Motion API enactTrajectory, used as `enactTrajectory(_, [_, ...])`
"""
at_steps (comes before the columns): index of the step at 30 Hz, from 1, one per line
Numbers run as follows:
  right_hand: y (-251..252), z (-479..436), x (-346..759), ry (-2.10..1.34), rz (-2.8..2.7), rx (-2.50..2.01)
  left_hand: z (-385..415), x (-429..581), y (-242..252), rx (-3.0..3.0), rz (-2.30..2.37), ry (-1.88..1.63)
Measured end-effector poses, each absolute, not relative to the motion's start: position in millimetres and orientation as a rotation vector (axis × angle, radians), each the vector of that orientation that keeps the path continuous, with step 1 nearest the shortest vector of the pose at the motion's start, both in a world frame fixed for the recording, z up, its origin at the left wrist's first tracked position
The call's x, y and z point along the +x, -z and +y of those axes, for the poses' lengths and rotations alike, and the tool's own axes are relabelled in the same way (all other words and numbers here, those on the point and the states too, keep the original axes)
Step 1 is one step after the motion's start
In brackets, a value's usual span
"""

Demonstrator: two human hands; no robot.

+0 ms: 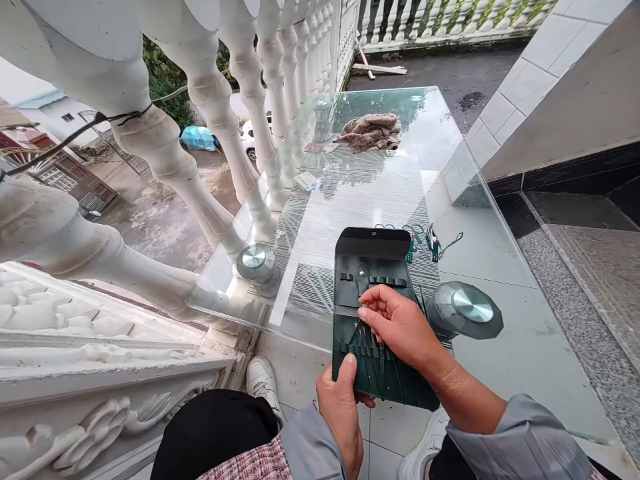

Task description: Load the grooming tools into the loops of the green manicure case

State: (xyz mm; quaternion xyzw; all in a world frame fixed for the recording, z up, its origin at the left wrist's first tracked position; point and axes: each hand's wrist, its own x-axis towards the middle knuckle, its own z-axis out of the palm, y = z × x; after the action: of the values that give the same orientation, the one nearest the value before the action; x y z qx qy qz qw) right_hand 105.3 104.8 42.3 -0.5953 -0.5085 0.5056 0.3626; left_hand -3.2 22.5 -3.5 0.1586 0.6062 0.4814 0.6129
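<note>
head view, lower centre: gripping case [346, 310] with left hand [343, 403], seemingly pinching slim tool [355, 329] with right hand [400, 323], apparently partway, with lower loops [347, 348] partly filled, upper loops [388, 281] bare.

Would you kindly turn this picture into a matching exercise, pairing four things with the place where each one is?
Things
1. Dark green folding tool case
2. Crumpled brown cloth
3. Small green-and-silver metal tools
4. Bright blue covering

Places
A. On the ground beyond the white balusters
B. In the left hand, held by its near end
C. Towards the far end of the clear glass tabletop
D. On the tabletop, just past the case

Right pairs: 1-B, 2-C, 3-D, 4-A
</note>
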Motion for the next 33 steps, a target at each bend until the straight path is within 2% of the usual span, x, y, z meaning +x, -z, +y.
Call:
enactTrajectory(21, [-40,110,97,-1.163,-1.316,-1.666,20,-3,5,0.427,1.404,-1.095])
enactTrajectory(33, [-46,118,103,-1.459,-1.299,-1.563,22,-3,-2,0.393,1.395,-1.085])
